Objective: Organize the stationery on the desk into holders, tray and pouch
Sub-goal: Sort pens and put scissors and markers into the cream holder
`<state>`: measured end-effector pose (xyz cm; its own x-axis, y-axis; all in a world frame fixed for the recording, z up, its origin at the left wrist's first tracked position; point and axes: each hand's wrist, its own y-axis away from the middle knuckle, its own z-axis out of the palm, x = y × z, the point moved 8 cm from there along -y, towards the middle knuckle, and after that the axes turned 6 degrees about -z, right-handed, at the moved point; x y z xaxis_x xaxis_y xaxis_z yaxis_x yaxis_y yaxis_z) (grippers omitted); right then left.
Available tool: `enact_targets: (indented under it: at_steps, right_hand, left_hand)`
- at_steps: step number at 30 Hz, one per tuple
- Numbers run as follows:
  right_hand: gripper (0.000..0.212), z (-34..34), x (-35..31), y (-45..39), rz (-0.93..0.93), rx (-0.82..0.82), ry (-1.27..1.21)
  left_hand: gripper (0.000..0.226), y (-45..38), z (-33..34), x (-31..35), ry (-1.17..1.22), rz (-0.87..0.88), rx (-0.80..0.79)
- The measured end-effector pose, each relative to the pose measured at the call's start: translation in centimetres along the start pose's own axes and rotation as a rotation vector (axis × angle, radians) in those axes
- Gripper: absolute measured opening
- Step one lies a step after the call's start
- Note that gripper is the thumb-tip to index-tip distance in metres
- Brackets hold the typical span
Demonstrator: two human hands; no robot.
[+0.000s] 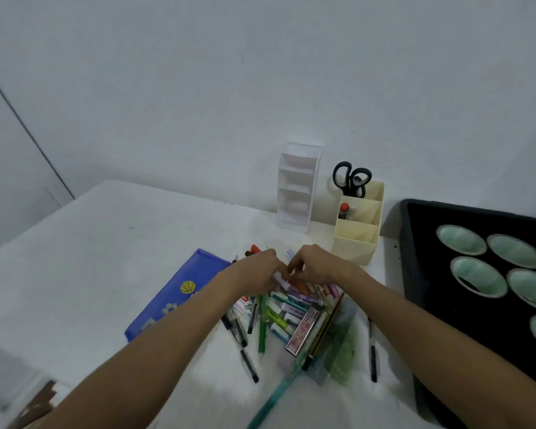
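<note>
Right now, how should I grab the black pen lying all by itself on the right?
Pinch the lone black pen around its middle, coming straight down from above. It lies flat on the white table, apart from the pile, so fingers fit on both long sides. The black tray sits to its right, so a sideways reach looks cramped.

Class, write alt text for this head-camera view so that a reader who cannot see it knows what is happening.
Two bare hands, left hand and right hand, meet over a pile of pens and highlighters on a white desk, fingers curled round small items. A blue pouch lies to the left; behind stand a white holder and a cream holder with scissors.
</note>
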<state>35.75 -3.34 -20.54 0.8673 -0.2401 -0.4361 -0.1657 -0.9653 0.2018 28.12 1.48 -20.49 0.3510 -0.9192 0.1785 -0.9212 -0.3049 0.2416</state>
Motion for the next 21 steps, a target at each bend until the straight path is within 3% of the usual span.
enact_targets:
  at_steps: [12,18,21]
  right_hand:
    - [0.030,1.3,-0.5,-1.7,0.135,0.107,0.078]
    - [0.030,1.8,-0.1,-1.4,0.251,0.126,-0.024]
    - [0.029,2.2,0.0,-1.3,0.287,0.130,-0.043]
  left_hand:
    - [0.021,1.0,-0.9,-4.1,-0.058,-0.125,0.177]
    - [0.032,2.0,-2.3,-4.7,0.180,-0.098,0.378]
    - [0.028,2.3,-2.0,-4.6,0.223,-0.090,0.382]
